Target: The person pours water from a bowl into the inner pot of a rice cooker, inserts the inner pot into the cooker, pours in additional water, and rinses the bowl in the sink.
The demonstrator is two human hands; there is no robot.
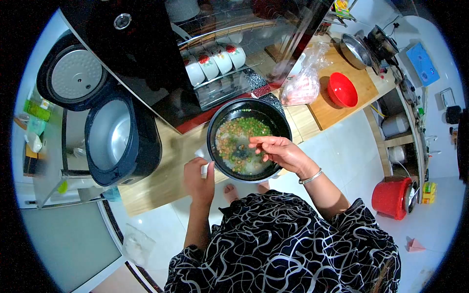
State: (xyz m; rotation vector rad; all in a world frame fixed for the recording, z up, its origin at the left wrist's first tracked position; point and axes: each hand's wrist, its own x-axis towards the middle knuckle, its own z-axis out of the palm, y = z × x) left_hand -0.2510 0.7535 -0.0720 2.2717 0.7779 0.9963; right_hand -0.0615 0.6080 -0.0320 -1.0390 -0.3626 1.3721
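A black inner pot (pixel 213 158) sits at the counter's front edge in front of me. Cloudy water inside it covers green peas and small orange-brown diced pieces (pixel 244 128). My right hand (pixel 282 152) hovers over the pot's right half, index finger stretched out and the other fingers loosely bent, with nothing visible in it. A bracelet is on that wrist. Beside the pot's lower left rim, my left hand (pixel 199 177) is closed on something white, like cloth or paper (pixel 204 170). Whether the white thing touches the pot I cannot tell.
A rice cooker (pixel 122 141) stands at left, its lid (pixel 78 73) raised. Behind the pot is a glass-door cabinet (pixel 229 78) with several flowered bowls. To the right are a plastic bag (pixel 303 88), a red bowl (pixel 342 90) on a cutting board (pixel 320 110), and a metal pan (pixel 356 51).
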